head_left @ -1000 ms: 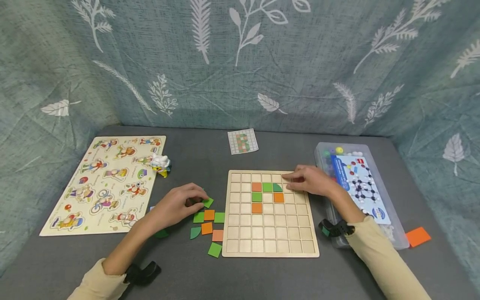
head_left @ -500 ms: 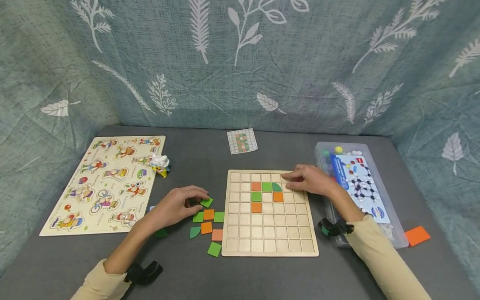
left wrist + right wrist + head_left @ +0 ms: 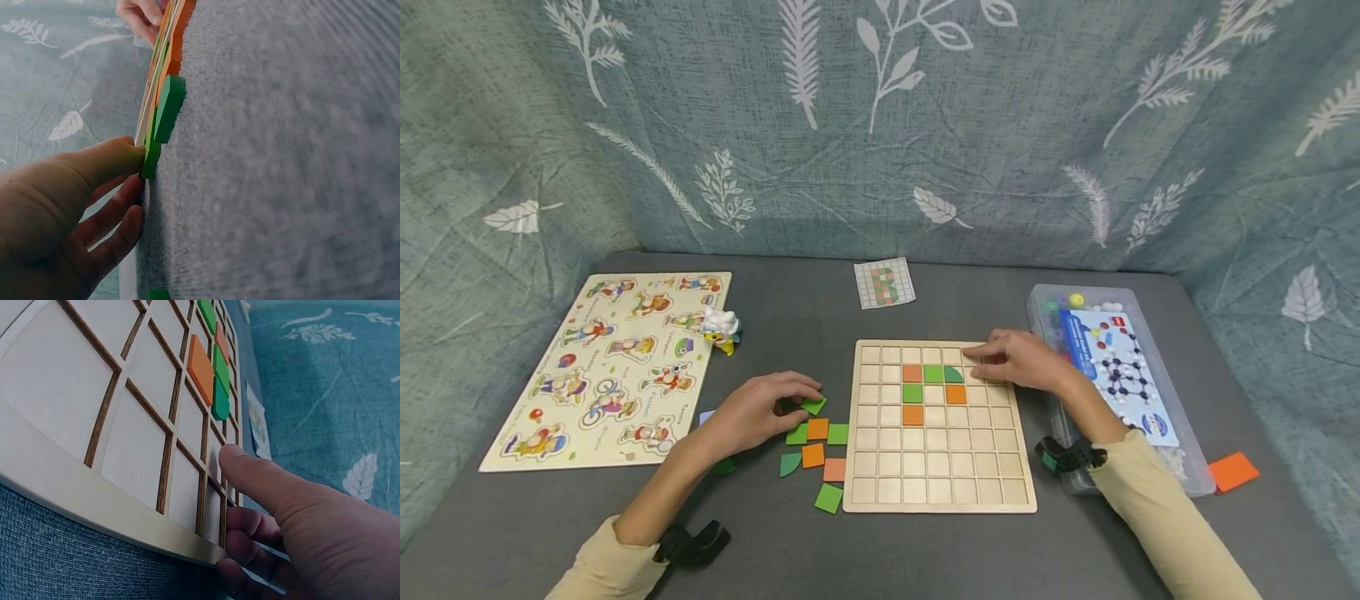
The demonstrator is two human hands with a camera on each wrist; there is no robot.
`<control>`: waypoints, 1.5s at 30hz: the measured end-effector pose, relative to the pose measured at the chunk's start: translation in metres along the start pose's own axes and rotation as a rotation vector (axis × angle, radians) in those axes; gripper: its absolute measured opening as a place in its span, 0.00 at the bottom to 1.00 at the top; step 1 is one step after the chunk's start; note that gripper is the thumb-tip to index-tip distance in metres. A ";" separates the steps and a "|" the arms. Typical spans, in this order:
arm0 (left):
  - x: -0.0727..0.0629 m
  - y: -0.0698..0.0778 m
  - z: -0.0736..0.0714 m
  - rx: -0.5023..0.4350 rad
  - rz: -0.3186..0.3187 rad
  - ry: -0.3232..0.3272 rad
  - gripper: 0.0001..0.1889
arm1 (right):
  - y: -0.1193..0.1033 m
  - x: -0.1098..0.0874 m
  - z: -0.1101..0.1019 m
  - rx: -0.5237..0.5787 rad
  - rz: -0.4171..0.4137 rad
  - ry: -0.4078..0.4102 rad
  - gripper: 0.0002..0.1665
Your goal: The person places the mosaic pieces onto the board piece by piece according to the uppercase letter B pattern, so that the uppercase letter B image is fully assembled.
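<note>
A wooden grid board (image 3: 940, 496) lies on the table, with several orange and green tiles set in its upper cells. My left hand (image 3: 763, 410) is left of the board, its fingertips at a light green square tile (image 3: 814, 407). In the left wrist view my thumb touches the edge of that tile (image 3: 151, 161), and the other fingers are loosely bent. My right hand (image 3: 1018, 360) rests at the board's upper right corner, thumb and forefinger over the cells. In the right wrist view the thumb (image 3: 250, 469) lies near a dark green quarter-round tile (image 3: 220, 400).
Loose tiles lie between the left hand and board, among them an orange square (image 3: 813, 456) and a green quarter-round (image 3: 790, 464). A pattern card (image 3: 884, 283) lies behind. A picture puzzle board (image 3: 625, 367) and figurine (image 3: 722, 329) stand left; a plastic box (image 3: 1120, 375) stands right.
My left hand has shifted slightly right and down over the light green tile, which stays in place. The right hand holds its position at the board's corner.
</note>
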State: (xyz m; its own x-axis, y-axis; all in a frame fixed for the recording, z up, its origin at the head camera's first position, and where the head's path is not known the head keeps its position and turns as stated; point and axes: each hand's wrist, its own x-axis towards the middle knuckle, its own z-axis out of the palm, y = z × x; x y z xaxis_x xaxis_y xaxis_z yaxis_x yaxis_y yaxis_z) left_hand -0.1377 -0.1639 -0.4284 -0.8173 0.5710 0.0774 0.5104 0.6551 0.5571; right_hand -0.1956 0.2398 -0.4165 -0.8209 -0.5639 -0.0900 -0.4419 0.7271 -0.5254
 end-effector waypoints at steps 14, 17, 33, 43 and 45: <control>0.034 0.039 0.001 0.049 0.090 -0.014 0.10 | 0.003 0.001 -0.001 0.002 -0.006 -0.001 0.23; 0.054 0.062 0.016 0.051 0.195 -0.066 0.09 | 0.002 0.000 -0.002 -0.012 0.000 0.001 0.23; 0.099 0.104 0.055 0.243 0.376 -0.232 0.05 | -0.002 0.001 0.000 0.004 0.010 -0.014 0.23; 0.098 0.103 0.053 0.295 0.408 -0.233 0.05 | 0.000 0.000 0.000 0.004 0.004 -0.012 0.23; 0.093 0.100 0.048 0.309 0.397 -0.220 0.07 | 0.002 0.002 0.002 0.005 -0.015 -0.007 0.23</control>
State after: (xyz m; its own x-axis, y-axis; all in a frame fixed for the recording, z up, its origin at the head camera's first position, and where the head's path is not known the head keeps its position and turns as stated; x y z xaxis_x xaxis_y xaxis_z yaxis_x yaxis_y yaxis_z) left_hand -0.1502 -0.0219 -0.4050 -0.4878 0.8721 0.0392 0.8500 0.4643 0.2490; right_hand -0.1978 0.2393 -0.4193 -0.8118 -0.5772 -0.0882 -0.4520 0.7169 -0.5308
